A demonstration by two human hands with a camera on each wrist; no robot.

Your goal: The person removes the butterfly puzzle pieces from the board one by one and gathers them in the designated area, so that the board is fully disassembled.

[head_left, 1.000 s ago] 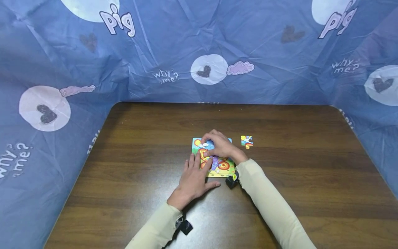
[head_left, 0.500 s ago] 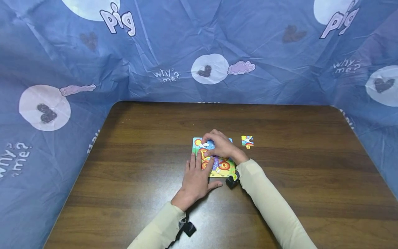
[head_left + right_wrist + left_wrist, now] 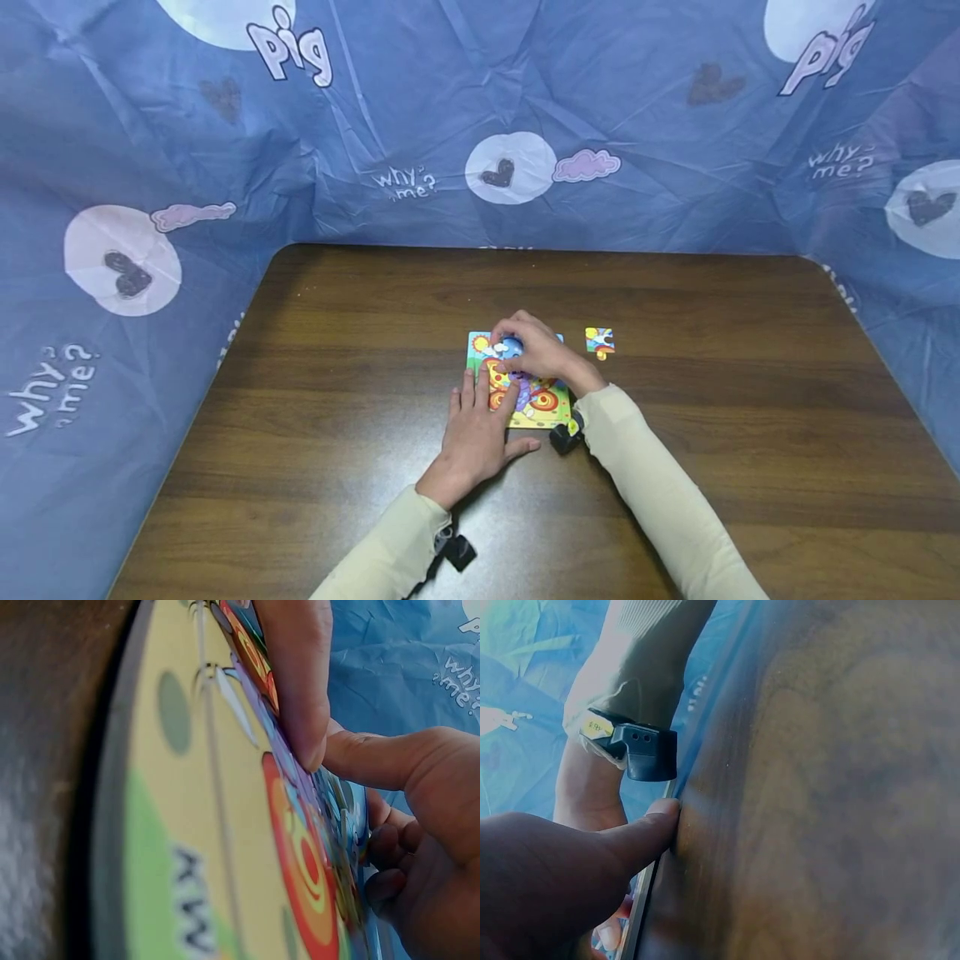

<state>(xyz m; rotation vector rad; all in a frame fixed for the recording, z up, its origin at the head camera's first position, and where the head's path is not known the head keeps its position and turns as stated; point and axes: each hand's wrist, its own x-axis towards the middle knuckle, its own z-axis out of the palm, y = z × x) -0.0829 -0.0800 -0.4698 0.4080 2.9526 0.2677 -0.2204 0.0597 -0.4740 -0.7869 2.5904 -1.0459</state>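
Observation:
A square picture puzzle (image 3: 546, 403) with a butterfly lies on the table, showing yellow, red, blue and purple parts. My left hand (image 3: 474, 433) rests flat with its straight fingertips on the puzzle's left side. In the right wrist view, one left finger (image 3: 296, 682) presses on the picture. My right hand (image 3: 542, 348) arches over the upper part, its thumb and forefinger curled together at a puzzle piece near the butterfly's head; the hand covers part of that piece. One loose puzzle piece (image 3: 600, 342) lies to the right of the puzzle.
The brown wooden table (image 3: 735, 375) has a blue printed cloth (image 3: 405, 100) standing behind it and at its sides. A black wrist camera (image 3: 459, 552) hangs at the left cuff, and another wrist camera (image 3: 564, 437) sits by the right cuff, close to the puzzle's lower right corner.
The left hand has shifted slightly to the right while staying on the puzzle. The right hand keeps nearly the same pose over the same spot. The loose piece lies where it was.

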